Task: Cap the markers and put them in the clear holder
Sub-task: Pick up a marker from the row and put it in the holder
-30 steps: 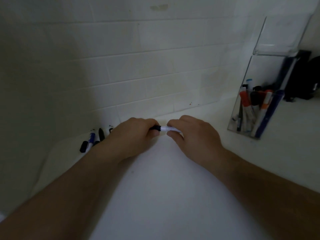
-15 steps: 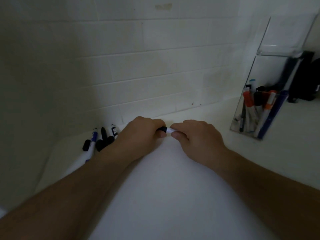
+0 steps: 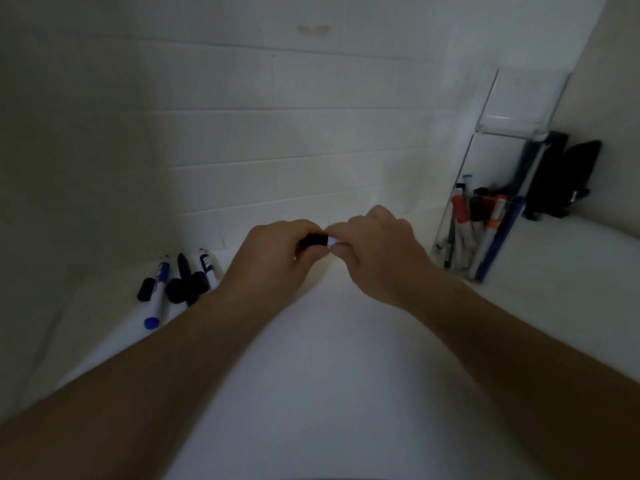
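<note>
Head cam only, looks fwd/down, close over white counter point(image 3: 311, 393).

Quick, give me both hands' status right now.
Left hand: closed, grips the black cap.
Right hand: closed, pinches the white marker barrel, which meets the cap.

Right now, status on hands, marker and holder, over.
Left hand grips black cap, right hand pinches white marker; cap meets barrel. Clear holder right, part full. Loose markers left. Nothing between hands and holder.
</note>
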{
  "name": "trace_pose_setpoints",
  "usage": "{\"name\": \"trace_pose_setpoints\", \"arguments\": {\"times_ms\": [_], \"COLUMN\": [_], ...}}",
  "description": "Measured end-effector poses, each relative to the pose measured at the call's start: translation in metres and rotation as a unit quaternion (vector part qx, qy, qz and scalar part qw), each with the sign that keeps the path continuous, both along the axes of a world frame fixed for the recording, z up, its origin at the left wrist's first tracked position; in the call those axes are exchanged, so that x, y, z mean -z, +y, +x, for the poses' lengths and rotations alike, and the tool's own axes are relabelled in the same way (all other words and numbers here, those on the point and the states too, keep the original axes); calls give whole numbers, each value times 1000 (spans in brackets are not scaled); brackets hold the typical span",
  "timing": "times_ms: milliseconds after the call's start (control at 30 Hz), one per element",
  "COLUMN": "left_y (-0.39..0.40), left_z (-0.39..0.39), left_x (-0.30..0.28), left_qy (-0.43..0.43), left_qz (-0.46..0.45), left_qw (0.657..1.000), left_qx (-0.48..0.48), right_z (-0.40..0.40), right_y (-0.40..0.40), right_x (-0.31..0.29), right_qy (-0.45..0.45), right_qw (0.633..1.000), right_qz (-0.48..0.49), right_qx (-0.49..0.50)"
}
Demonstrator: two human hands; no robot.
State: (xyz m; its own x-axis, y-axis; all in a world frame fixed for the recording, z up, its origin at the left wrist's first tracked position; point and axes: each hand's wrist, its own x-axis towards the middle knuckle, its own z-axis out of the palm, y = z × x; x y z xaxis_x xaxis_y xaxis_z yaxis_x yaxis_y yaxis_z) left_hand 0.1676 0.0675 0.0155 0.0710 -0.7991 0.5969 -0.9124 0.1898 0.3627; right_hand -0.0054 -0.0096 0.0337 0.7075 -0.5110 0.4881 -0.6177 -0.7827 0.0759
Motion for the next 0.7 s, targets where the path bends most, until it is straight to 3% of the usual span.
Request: {"name": "trace_pose_setpoints", "arguments": {"times_ms": [67, 133, 200, 300, 500, 700], "left_y": [1, 2, 4, 6, 6, 7], "left_z": [-3, -6, -12, -19, -34, -40], "left_x": [0, 0, 1, 5, 12, 17], "left_qy": [49, 52, -8, -111, -229, -237], "left_qz": [-11, 2, 12, -4, -13, -9], "left_qw": [999, 998, 998, 990, 958, 950], "left_qx": [-3, 18, 54, 82, 172, 202], "right_z": [-1, -10, -26, -57, -112, -106], "right_y": [-1, -1, -7, -20, -42, -47], "right_x": [-15, -34, -57, -94, -95, -81], "right_qy": [5, -46, -158, -278, -219, -265], "right_qw": [999, 996, 985, 960, 964, 956], "right_qz": [30, 68, 69, -32, -14, 17], "right_qx": [-12, -30, -23, 25, 151, 126]}}
